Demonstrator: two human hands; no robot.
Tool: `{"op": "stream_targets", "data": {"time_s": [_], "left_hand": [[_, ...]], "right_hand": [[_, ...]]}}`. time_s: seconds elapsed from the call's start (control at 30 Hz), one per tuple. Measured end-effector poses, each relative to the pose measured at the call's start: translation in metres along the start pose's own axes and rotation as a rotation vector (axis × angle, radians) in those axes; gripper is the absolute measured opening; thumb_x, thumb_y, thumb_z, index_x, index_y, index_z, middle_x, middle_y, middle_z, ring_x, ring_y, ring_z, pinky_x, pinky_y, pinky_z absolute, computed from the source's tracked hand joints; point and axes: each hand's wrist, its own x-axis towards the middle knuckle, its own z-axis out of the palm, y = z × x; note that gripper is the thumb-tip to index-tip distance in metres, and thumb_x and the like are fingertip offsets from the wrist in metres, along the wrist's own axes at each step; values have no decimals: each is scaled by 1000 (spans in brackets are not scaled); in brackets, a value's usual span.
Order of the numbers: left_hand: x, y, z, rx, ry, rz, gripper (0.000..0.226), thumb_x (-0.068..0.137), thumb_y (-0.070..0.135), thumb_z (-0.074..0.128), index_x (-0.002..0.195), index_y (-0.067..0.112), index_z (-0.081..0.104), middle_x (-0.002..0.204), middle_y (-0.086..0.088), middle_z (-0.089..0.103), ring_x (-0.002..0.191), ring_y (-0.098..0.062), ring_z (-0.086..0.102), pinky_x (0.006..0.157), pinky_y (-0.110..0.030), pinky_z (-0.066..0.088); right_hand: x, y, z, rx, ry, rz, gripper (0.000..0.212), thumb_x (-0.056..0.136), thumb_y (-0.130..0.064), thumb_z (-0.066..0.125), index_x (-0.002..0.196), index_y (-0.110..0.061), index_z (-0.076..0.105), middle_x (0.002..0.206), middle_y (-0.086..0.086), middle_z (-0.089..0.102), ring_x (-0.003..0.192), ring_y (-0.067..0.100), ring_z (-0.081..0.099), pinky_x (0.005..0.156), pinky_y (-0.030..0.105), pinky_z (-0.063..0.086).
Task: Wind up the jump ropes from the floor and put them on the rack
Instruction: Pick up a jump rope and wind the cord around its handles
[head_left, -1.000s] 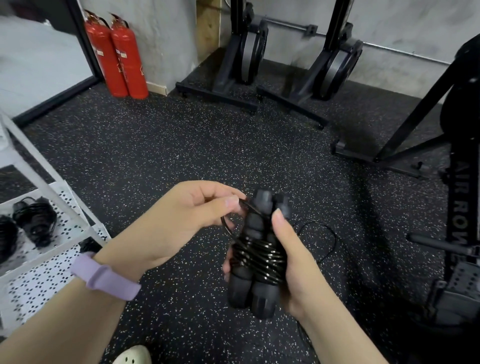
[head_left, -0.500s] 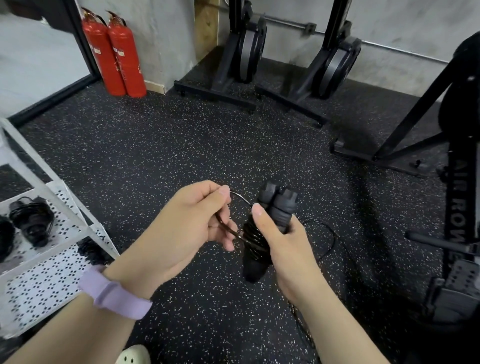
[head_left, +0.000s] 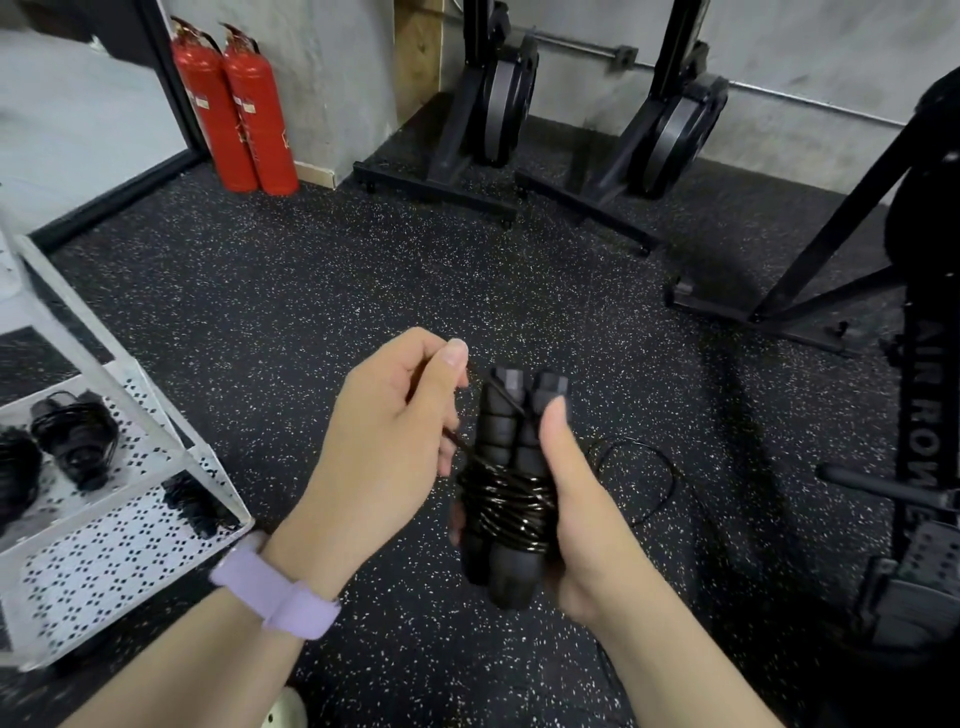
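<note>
My right hand (head_left: 582, 499) grips the two black handles of a jump rope (head_left: 506, 467), held upright side by side, with several turns of shiny black cord wrapped round their middle. My left hand (head_left: 389, 431) pinches the free end of the cord just left of the handles. A loose loop of black cord (head_left: 649, 478) lies on the floor behind my right hand. The white perforated rack (head_left: 119, 525) stands at the left, with wound black jump ropes (head_left: 72, 441) on its upper shelf.
Two red fire extinguishers (head_left: 234, 109) stand against the far wall. Black rowing machines (head_left: 498, 98) are parked upright at the back, and another black machine (head_left: 919, 415) fills the right side. The floor is dark speckled rubber.
The handle bundle tilted away and then came back upright. My left hand carried the cord round the handles and now holds it a little higher, beside their tops.
</note>
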Motion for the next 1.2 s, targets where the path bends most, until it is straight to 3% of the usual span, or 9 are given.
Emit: {"op": "stream_targets", "data": {"time_s": [0.1,0.2,0.3,0.43,0.6,0.73,0.9,1.03,1.2], "left_hand": [[-1,-3,4,101,-13,79,29,104,41,47,81,25,56,58,-5,54,50,-23,55,50,-25,45],[-2,0,8,153,-30,190,31,102,45,42,83,24,53,70,-9,56,59,-19,51,56,-27,43],[0,6,6,167,-31,228,36,100,47,38,89,19,58,81,2,60,74,-14,56,66,-21,45],[3,4,-5,160,-161,118,35,102,46,42,88,20,60,76,-2,65,59,-8,55,57,-22,46],[9,-6,-8,-26,-339,-86,41,107,41,46,86,6,51,71,-7,66,61,-36,61,60,-46,51],[11,-11,-12,-215,-476,-222,38,105,35,53,77,9,54,72,-6,61,66,-28,51,56,-38,43],[8,-10,-12,-177,-569,-281,34,99,35,51,86,4,56,82,-9,46,72,-27,36,55,-33,32],[3,-9,-5,-159,-563,-311,31,109,30,44,86,14,57,71,2,44,63,-14,40,53,-30,36],[4,-12,-1,-104,-506,-323,36,108,34,48,105,2,63,76,-5,51,62,-15,45,52,-27,38]], "right_hand": [[-4,-2,2,250,-137,55,85,66,-89,68,101,-12,75,92,16,66,70,28,63,73,40,56],[-9,-1,7,364,-232,76,78,81,-83,58,104,-10,69,90,16,62,68,27,62,69,38,56],[-12,-4,4,161,-220,119,68,89,-74,58,101,-8,64,87,19,62,68,29,62,69,39,56],[-13,-5,-6,-83,-135,71,59,90,-61,61,92,-3,69,83,24,64,69,32,62,70,41,56],[-13,-4,-10,-196,-81,-79,57,91,-51,59,105,1,74,89,13,72,74,27,64,74,40,54],[-12,-3,-10,-238,-65,-178,50,92,-46,58,105,0,74,101,16,74,84,25,65,77,40,53],[-13,-6,-8,-191,-74,-275,33,93,-39,59,105,-14,77,97,13,77,86,19,73,77,30,56],[-8,-5,-5,-63,-75,-274,66,87,-54,70,107,8,66,96,33,68,84,42,70,75,36,56],[-9,-4,-9,-51,-55,-271,51,91,-40,58,109,6,67,96,33,69,86,42,68,78,41,55]]}}
